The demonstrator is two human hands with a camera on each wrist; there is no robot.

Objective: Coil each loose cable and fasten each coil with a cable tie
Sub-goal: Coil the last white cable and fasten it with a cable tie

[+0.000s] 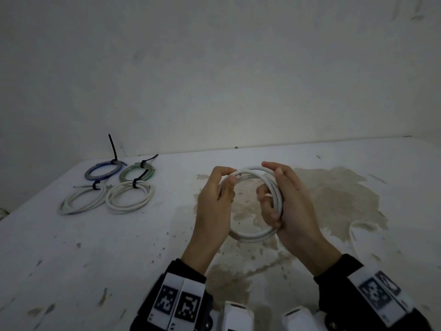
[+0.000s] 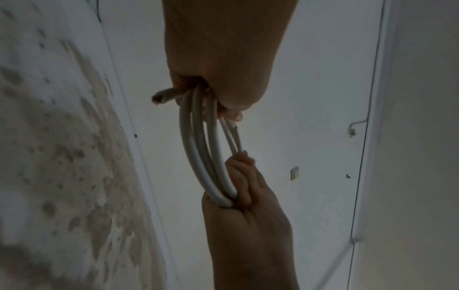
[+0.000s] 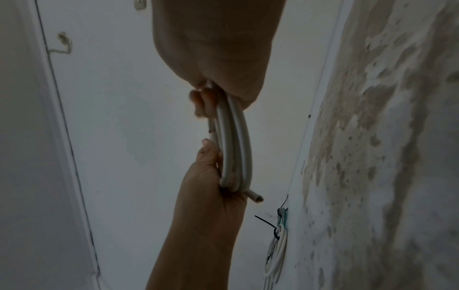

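Above the table I hold a coil of white cable [image 1: 253, 235] with several turns between both hands. My left hand [image 1: 228, 179] pinches the coil's upper left side between thumb and fingers. My right hand [image 1: 272, 201] grips the right side, fingers curled through the ring. In the left wrist view the coil [image 2: 196, 147] hangs from my left hand [image 2: 211, 88], and a cut cable end [image 2: 164, 97] sticks out beside the fingers. The right wrist view shows the coil [image 3: 236, 147] edge-on, with the same cut end [image 3: 253, 197] by my left hand [image 3: 211, 176].
Several tied coils lie at the table's far left: a blue one [image 1: 102, 170], a grey-green one [image 1: 137, 173] and two white ones [image 1: 83, 199] [image 1: 128, 197], each with a black tie. A pale wall stands behind. A brown stain [image 1: 334, 199] marks the white table under my hands.
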